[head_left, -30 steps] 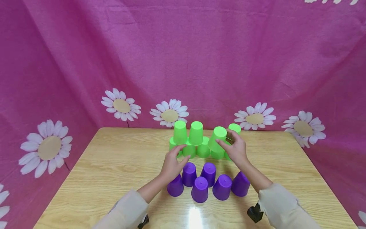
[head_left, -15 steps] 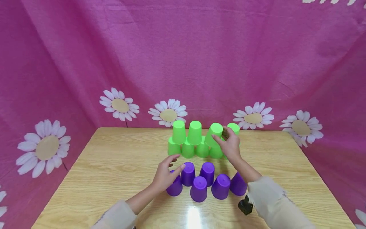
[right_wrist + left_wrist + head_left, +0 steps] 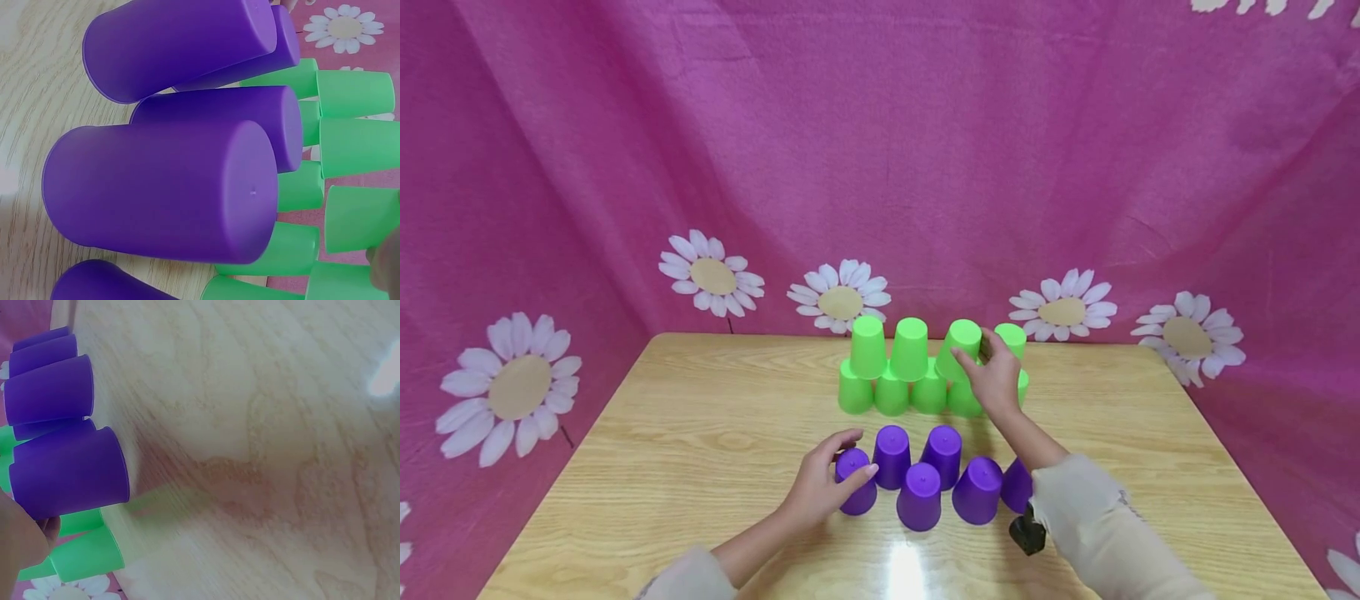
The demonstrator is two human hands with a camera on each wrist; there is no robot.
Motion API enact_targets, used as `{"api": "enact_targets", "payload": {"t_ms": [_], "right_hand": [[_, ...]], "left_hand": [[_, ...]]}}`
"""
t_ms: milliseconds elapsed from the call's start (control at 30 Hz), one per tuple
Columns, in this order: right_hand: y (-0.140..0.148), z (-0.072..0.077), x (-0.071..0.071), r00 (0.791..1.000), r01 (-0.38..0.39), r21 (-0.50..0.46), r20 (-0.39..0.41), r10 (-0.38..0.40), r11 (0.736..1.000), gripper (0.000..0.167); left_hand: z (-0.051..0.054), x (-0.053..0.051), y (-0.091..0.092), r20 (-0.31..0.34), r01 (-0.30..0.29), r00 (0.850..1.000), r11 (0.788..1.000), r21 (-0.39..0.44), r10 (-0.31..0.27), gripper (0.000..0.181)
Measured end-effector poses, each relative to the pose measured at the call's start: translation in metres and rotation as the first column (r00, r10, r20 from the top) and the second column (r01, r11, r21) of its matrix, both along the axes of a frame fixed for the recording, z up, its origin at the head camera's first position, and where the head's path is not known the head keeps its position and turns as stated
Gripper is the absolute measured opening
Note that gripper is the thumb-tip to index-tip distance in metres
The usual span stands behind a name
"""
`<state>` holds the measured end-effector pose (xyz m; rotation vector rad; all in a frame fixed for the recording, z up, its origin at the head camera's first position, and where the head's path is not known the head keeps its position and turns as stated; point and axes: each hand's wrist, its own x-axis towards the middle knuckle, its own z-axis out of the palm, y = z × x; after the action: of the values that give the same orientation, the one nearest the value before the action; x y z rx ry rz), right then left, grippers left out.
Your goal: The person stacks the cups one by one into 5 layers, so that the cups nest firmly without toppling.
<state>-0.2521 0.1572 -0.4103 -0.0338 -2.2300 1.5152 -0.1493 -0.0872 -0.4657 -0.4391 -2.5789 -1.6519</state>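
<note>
My right hand (image 3: 996, 379) holds an upside-down green cup (image 3: 958, 342) in the upper row of a two-level green stack, thumb on its near side. Its fingertips also show at the right edge of the right wrist view, against that cup (image 3: 359, 219). My left hand (image 3: 816, 483) has thumb and fingers around the leftmost upside-down purple cup (image 3: 857, 496), which stands on the table. The left wrist view has the hand (image 3: 22, 534) at that purple cup (image 3: 69, 478), one fingertip bent beside it. The far fingers are partly hidden.
Several more upside-down purple cups (image 3: 919, 500) stand in front of the green stack. Lower green cups (image 3: 891, 393) sit on the wooden table (image 3: 700, 433). Another upper green cup (image 3: 1011, 336) is right of my right hand. A pink daisy cloth (image 3: 887, 167) hangs behind.
My left hand has come down and toward me, from near the green stack to the leftmost purple cup. My right hand has shifted the green cup slightly left, into line with the upper row.
</note>
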Motion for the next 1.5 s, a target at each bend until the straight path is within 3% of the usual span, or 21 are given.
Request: {"api": "enact_targets", "payload": {"t_ms": [733,1000,1500], "right_hand": [[-0.012,-0.002,-0.001,0.989,0.15,0.18,-0.033,-0.147,0.972,0.047],[-0.015,-0.001,0.001,0.987,0.161,0.197,-0.049,-0.154,0.967,0.05],[-0.015,0.003,0.004,0.989,0.15,0.258,-0.051,-0.141,0.954,0.052]], "left_hand": [[-0.012,0.004,-0.003,0.0,0.025,1.0,1.0,0.009,-0.025,0.057],[-0.014,0.005,-0.005,0.027,0.021,0.999,1.0,-0.01,-0.021,0.056],[-0.016,0.007,-0.008,0.02,0.035,0.999,0.999,0.005,-0.035,0.065]]}}
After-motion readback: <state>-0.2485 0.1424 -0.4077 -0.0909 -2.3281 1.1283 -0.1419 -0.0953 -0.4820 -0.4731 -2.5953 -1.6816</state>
